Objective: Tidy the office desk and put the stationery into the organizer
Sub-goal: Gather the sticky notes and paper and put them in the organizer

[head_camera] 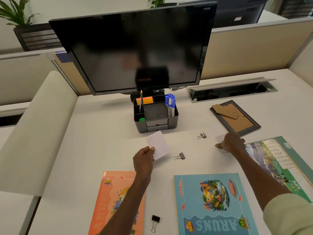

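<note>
A black desk organizer [174, 118] stands under the monitor, holding blue markers [170, 104], a pencil [141, 100], orange sticky notes [147, 100] and a green cap. My left hand [144, 160] is shut on a white paper card [158, 146], raised just in front of the organizer. My right hand [231, 143] rests fingers-down on another white paper [220, 138] lying flat on the desk. Three binder clips lie loose: one [201, 135] left of my right hand, one [179, 156] between my hands, one [155, 221] near the front edge.
An orange notebook [108, 202] and a blue notebook [213, 204] lie at the front. A calendar [288, 167] sits at the right, a face-down picture frame [235, 117] behind it. The monitor [135, 50] and an open cable tray [232, 90] are at the back.
</note>
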The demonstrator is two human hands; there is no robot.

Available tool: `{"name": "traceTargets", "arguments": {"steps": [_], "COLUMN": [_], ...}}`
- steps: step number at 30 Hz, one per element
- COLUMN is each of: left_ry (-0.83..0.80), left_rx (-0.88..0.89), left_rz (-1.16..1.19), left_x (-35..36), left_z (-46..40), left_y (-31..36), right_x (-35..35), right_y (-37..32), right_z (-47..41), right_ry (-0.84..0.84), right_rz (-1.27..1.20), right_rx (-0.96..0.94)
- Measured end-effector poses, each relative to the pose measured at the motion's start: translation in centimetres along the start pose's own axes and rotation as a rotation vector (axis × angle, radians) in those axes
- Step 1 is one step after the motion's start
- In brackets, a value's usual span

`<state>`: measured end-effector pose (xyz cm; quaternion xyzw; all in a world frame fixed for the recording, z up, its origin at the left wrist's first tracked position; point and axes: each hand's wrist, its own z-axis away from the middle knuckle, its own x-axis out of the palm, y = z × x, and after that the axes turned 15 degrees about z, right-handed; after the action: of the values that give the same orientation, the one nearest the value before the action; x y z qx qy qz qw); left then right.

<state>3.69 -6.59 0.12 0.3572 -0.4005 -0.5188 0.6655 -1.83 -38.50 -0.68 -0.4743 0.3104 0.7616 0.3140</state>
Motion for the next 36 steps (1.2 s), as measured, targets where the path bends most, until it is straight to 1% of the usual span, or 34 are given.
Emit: {"name": "traceTargets", "arguments": {"steps": [3,7,9,11,16,18,21,23,25,28,32,34,36], "left_ry": [-0.006,-0.003,-0.012,-0.018,-0.024,-0.027,-0.057,-0.095,-0.141,-0.202,-0.278,-0.256,-0.221], "left_rx": [-0.008,-0.016,-0.007,0.001,0.015,0.016,-0.002,-0.006,-0.011,-0.023,-0.018,-0.001,0.034], "left_rz": [0.011,-0.004,-0.018,-0.032,-0.055,-0.045,0.01,0.03,0.05,0.09,0.152,0.14,0.105], "left_x": [0.1,0.1,0.0,0.0,0.1,0.3,0.8,1.2,1.5,1.7,1.5,1.5,1.5], "left_z": [0.2,0.5,0.6,0.6,0.4,0.3,0.4,0.6,0.7,0.7,0.7,0.5,0.2], "left_y": [0.0,-0.1,-0.2,-0.1,-0.1,-0.1,0.1,0.3,0.5,0.6,0.6,0.4,0.3], "right_x": [0.0,-0.2,0.0,0.1,-1.3,-2.4,-3.7,-4.2,-4.1,-3.1,-2.0,-1.6,-1.3], "right_y": [0.3,0.4,0.2,0.1,-1.1,-2.6,-5.5,-7.3,-8.9,-10.7,-11.9,-12.4,-12.9], "right_z": [-0.4,0.1,0.4,0.7,2.3,3.7,6.2,7.7,8.6,9.3,10.0,10.3,10.6], "right_ry": [0.001,0.027,0.061,0.09,0.164,0.128,-0.071,-0.212,-0.275,-0.292,-0.211,-0.173,-0.13], "right_rz": [-0.017,-0.026,-0.07,-0.139,-0.371,-0.527,-0.797,-0.881,-0.915,-0.922,-0.98,-1.009,-0.979], "right_rx": [0.003,0.084,0.1,0.055,-0.145,-0.241,-0.38,-0.443,-0.481,-0.505,-0.487,-0.509,-0.548]}}
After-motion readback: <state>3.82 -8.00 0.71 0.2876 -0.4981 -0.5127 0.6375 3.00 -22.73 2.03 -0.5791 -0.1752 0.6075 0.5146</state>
